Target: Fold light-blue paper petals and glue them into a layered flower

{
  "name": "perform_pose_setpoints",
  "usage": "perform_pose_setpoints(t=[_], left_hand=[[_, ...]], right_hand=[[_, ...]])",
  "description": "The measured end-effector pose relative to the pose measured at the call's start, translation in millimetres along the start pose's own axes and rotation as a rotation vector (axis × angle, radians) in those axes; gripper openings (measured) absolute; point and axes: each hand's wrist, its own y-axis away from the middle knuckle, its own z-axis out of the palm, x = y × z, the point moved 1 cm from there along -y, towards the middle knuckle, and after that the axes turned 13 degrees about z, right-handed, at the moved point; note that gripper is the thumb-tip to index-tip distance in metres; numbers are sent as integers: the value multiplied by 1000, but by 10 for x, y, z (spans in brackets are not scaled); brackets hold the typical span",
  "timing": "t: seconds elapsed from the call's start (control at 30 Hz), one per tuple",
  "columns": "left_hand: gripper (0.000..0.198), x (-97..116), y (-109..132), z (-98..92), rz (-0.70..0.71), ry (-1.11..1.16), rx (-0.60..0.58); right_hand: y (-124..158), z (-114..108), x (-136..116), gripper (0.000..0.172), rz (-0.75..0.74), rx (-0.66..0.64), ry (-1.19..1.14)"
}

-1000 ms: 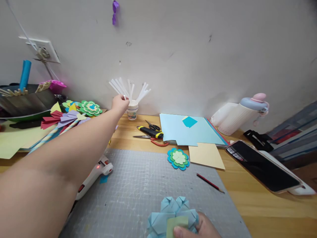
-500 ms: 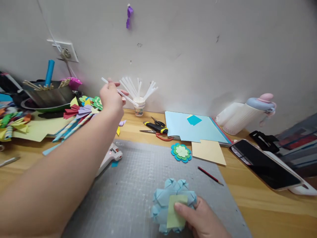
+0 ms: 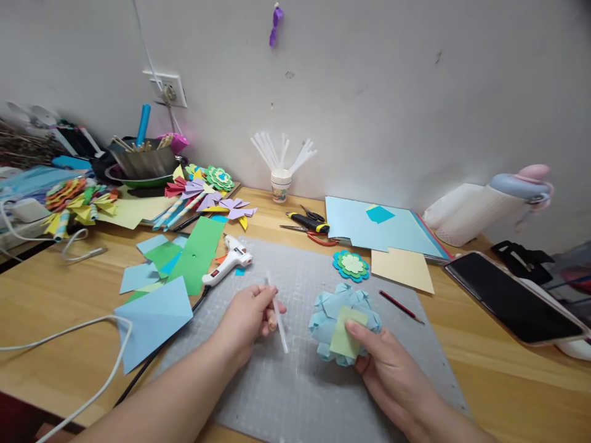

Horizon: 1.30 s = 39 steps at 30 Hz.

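White straw (image 3: 279, 321) pinched by the left hand (image 3: 247, 317), paper flower (image 3: 327, 323) clasped by the right hand (image 3: 390, 360): probably readying both; the next move needs gentle pressure.

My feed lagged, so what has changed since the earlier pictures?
The left hand has drawn a white straw from the cup and brought it over the grey mat. The right hand still holds the blue paper flower; the cup and glue gun are unmoved.
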Motion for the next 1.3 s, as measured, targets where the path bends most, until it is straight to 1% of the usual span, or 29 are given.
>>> perform_pose_setpoints(t=[0.07, 0.13, 0.3, 0.5, 0.77, 1.1, 1.2, 1.3], left_hand=[[24, -30, -28, -72, -35, -24, 39], [20, -12, -91, -98, -52, -48, 71], [24, 33, -177, -69, -81, -91, 105], [26, -9, -193, -68, -96, -92, 129], [29, 19, -263, -95, -97, -35, 156], [32, 32, -375, 4, -127, 78, 204], [32, 37, -408, -5, -119, 99, 242], [33, 40, -436, -14, -89, 117, 304]], right_hand=[[13, 10, -2, 30, -5, -4, 0], [22, 10, 3, 27, -10, -20, -6], [6, -16, 23, 25, -2, -48, -14], [-1, -9, 17, 24, -7, -58, -22], [-1, -6, 20, 25, -2, -63, -19], [-5, 0, 18, 22, 7, -77, -18], [-6, -8, 21, 23, 9, -77, -20], [-7, -19, 21, 24, 7, -80, -12]])
